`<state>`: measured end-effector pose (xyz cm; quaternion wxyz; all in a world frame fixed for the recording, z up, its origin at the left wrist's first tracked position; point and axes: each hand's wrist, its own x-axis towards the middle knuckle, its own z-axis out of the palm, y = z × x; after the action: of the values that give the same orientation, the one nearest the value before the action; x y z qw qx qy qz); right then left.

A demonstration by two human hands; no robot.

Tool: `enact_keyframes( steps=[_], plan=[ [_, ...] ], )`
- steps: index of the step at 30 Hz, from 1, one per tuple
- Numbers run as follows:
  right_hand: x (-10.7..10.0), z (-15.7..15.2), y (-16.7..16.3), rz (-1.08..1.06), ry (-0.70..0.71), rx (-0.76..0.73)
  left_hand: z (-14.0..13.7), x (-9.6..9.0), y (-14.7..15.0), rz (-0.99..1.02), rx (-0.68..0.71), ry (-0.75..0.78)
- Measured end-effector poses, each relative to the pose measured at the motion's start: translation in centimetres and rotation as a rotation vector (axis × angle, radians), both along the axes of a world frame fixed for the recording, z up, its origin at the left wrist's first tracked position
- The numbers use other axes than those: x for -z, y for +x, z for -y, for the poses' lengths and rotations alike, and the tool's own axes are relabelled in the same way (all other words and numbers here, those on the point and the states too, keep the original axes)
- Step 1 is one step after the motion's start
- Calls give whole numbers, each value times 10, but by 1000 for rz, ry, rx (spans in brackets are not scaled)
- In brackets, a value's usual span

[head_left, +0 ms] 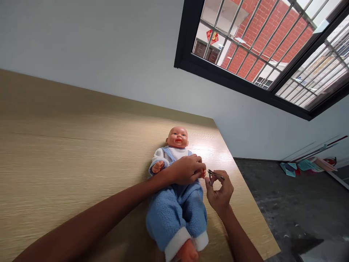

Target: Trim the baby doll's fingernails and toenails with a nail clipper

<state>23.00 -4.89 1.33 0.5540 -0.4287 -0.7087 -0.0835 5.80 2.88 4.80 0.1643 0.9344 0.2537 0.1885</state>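
A baby doll (178,207) in blue fleece overalls and a white top lies face up on the wooden table, its head toward the wall. My left hand (188,169) reaches across its body and is closed around the doll's hand on the right side; the small fingertips peek out past mine. Just to the right, my right hand (220,191) pinches a metal nail clipper (216,174) between thumb and fingers. The clipper's lever and body are spread apart, and its tip sits close beside the doll's fingers. Whether it touches them I cannot tell.
The pale wooden table (68,145) ends at a right edge close to my right arm. Behind it rises a grey wall with a barred window (256,47). Brooms and dustpans (308,165) lie on the dark floor at the right.
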Motion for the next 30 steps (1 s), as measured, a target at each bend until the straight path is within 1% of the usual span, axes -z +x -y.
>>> enact_keyframes(
  steps=[4,7,10,13,15,16,17,18,19,20,21,22,24,25,26,27,29,30],
  plan=[
    [2,0,1,-40,-17,-9,-3,2,1,-51,59,31],
    [7,-2,1,-42,-31,-19,4,-5,1,-110,65,29],
    [10,-5,3,-45,-38,-20,24,-26,-9,-252,32,6],
    [11,-8,6,-63,-42,-8,44,-58,-31,-336,13,-27],
    [12,-9,8,-79,-58,11,50,-76,-46,-263,-4,20],
    [12,-10,8,-85,-71,20,50,-81,-53,-211,-38,68],
    [13,-10,8,-86,-84,24,48,-81,-58,-165,-99,115],
    [14,-10,8,-83,-100,23,46,-78,-62,-143,-175,145],
    [15,-10,7,-77,-115,18,43,-70,-65,-153,-256,145],
    [16,-10,6,-67,-129,8,41,-58,-67,-183,-328,117],
    [17,-10,5,-54,-143,-6,40,-44,-70,-237,-368,57],
    [18,-10,4,-40,-157,-20,40,-28,-73,-294,-356,-3],
    [19,-9,2,-11,-180,-43,45,-1,-82,-235,-375,-70],
    [20,-9,2,0,-189,-52,49,7,-87,-204,-353,-100],
    [21,-9,2,6,-196,-56,55,12,-92,-160,-343,-117],
    [21,-9,2,7,-201,-56,62,13,-96,-117,-324,-124],
    [22,-9,2,2,-206,-53,80,4,-99,-18,-240,-104],
    [22,-9,3,0,-208,-53,90,-2,-98,27,-163,-87]
  ],
)
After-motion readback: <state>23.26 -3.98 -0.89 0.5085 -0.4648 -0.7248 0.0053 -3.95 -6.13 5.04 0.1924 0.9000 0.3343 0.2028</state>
